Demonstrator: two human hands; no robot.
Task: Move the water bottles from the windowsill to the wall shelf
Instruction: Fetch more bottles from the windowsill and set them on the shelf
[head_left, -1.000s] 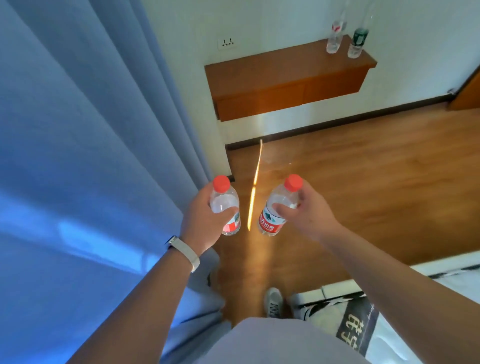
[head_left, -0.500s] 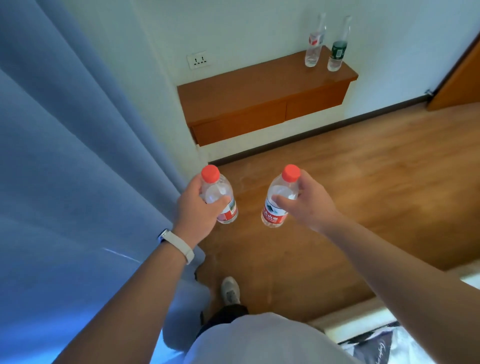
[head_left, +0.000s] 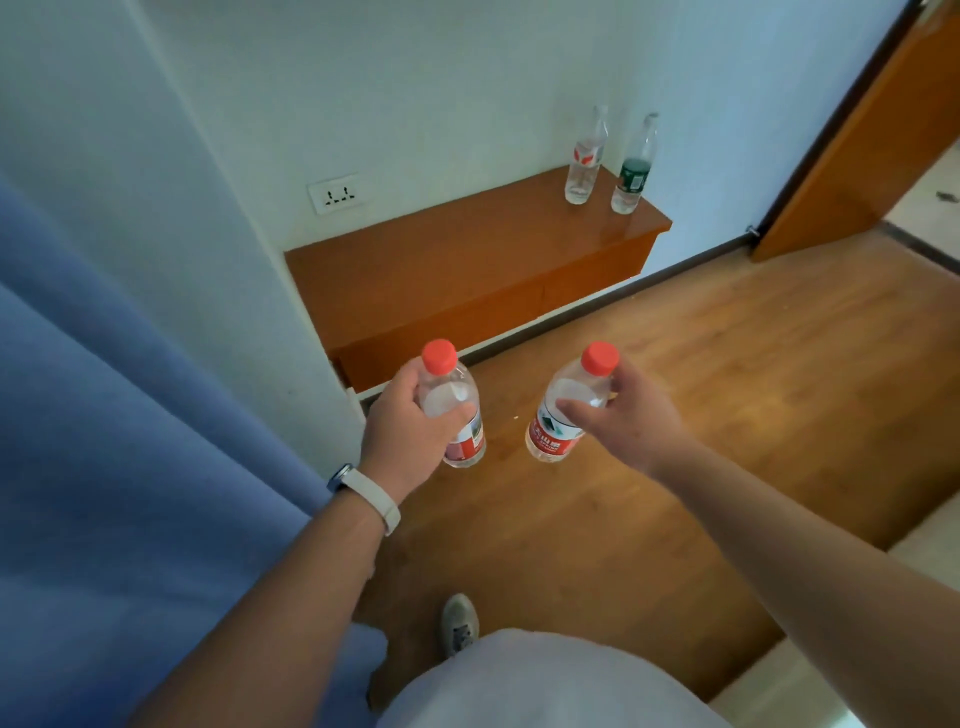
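A: Count, largest first?
B: One wall shelf (head_left: 467, 260), glossy brown wood, long and boxy. Four clear plastic bottles.
A: Positions?
B: Two stand at the shelf's right end: red-labelled bottle (head_left: 583, 166) and green-labelled bottle (head_left: 631, 174), just beside each other. Two are held above the plank floor.
A: Hands?
B: Left hand (head_left: 410, 431) wrapped closed around the left red-capped bottle (head_left: 454, 410); right hand (head_left: 636, 421) pinches the right red-capped bottle (head_left: 563, 410), fingers partly curled.
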